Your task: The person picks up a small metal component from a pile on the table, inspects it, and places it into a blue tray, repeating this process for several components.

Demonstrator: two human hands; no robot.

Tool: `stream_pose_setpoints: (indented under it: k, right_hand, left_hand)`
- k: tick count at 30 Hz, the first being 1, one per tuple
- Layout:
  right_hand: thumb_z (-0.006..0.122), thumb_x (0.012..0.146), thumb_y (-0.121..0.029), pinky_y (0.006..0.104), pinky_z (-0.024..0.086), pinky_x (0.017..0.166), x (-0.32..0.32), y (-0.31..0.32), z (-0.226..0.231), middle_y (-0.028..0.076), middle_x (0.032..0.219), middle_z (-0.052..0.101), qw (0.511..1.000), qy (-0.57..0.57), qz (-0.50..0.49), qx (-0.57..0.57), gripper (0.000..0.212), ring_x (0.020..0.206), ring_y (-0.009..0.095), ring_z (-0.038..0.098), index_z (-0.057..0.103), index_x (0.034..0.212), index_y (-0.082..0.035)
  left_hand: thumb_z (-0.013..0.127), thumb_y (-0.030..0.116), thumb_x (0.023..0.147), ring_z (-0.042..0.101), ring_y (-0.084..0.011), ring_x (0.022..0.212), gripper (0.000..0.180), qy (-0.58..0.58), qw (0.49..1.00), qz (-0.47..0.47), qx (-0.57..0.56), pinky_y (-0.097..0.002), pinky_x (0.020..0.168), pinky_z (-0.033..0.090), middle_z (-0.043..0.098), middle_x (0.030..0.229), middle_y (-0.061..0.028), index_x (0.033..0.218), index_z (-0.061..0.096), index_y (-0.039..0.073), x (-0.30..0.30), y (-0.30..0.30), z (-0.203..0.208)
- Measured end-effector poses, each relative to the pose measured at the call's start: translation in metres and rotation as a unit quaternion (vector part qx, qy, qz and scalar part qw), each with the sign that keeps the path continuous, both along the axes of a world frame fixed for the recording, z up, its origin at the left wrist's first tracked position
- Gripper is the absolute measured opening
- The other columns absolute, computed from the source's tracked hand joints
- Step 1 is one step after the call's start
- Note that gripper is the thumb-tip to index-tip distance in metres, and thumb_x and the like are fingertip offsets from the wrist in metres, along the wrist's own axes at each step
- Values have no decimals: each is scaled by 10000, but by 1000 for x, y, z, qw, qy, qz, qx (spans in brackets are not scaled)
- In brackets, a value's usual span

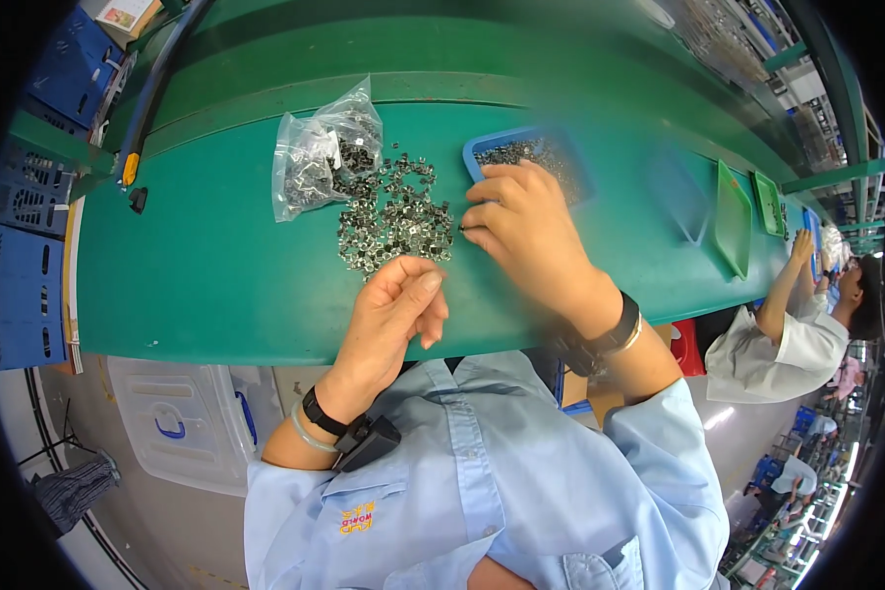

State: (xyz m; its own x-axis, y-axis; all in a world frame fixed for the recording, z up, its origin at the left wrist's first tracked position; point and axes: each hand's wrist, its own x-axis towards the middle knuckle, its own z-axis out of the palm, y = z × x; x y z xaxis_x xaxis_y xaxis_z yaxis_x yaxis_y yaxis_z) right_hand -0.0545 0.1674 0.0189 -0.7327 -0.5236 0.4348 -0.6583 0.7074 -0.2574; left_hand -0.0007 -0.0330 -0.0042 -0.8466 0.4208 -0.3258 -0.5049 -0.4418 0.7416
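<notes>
A loose pile of small shiny metal and black parts (395,228) lies spread on the green tabletop. My left hand (400,303) is at the near edge of this pile, palm partly turned up. Its fingers are curled in with the thumb laid against them; whatever they hold, if anything, is hidden. To the right of the pile, my right hand (529,224) pinches a small dark part (462,228) between thumb and fingertip. Just beyond that hand stands a blue tray (471,149) with many small metal parts in it, partly covered by the hand.
A clear plastic bag (300,162) of similar parts lies open behind the pile. Green trays (733,221) stand farther right, where a co-worker (782,334) sits. Blue crates (25,295) are stacked at left. A lidded clear bin (182,423) sits below the table.
</notes>
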Motion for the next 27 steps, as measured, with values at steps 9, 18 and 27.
stream_pose_setpoints:
  k: [9, 18, 27]
  right_hand:
    - [757, 655, -95, 453, 409, 922, 41, 2, 18, 27, 974, 603, 997, 26, -21, -66, 228, 1046, 255, 550, 627, 842, -98]
    - [750, 677, -65, 387, 442, 830, 53, 10, 8, 31, 891, 613, 979, -49, -13, -199, 246, 900, 246, 591, 623, 887, -93]
    - [738, 693, -46, 346, 426, 723, 57, 8, 5, 27, 866, 610, 977, -51, 1, -209, 232, 808, 233, 574, 615, 884, -93]
  left_hand:
    - [546, 195, 952, 538, -79, 593, 187, 54, 997, -13, -45, -206, 495, 414, 594, 782, -42, 1032, 538, 26, -6, 26, 8]
    - [529, 208, 960, 545, -86, 613, 201, 61, 996, -71, 7, -209, 532, 432, 604, 768, -46, 1016, 568, 19, -6, 19, 6]
    - [510, 210, 969, 550, -90, 612, 214, 80, 993, -81, -15, -211, 531, 437, 612, 763, -53, 1024, 576, 14, -4, 18, 6]
